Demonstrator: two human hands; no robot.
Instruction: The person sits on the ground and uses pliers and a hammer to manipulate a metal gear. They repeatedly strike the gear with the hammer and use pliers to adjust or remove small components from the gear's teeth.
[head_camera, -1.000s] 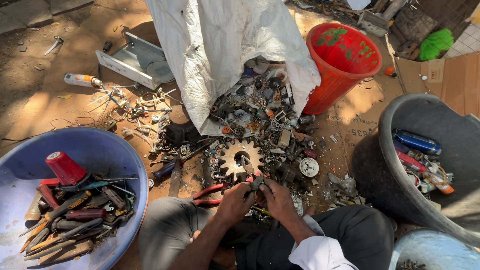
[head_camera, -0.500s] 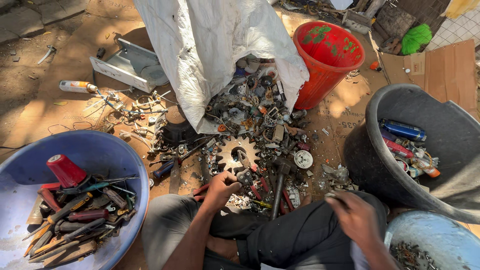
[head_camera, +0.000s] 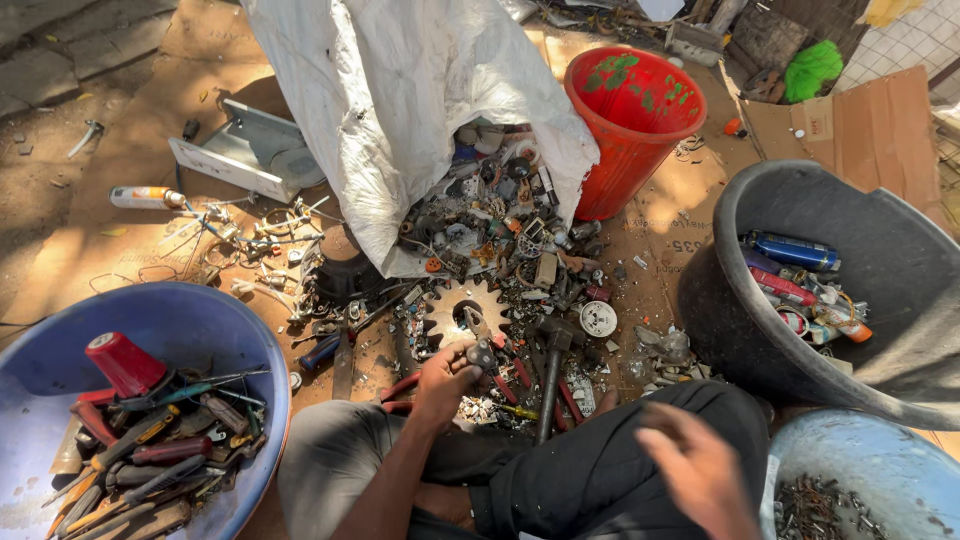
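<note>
One blurred right hand (head_camera: 700, 470) (grip unreadable), left hand (head_camera: 445, 378) on scrap (head_camera: 480, 355).

Three tubs (head_camera: 60, 330), one red bucket (head_camera: 625, 150), one sack (head_camera: 400, 110).

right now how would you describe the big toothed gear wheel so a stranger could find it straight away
Start at the white sack spilling scrap metal across the ground beside the red bucket. Follow the spill down toward the person's left hand; the gear lies flat just above it. It is the only large round piece with pointed teeth all around its rim and a hole in its middle.
</note>
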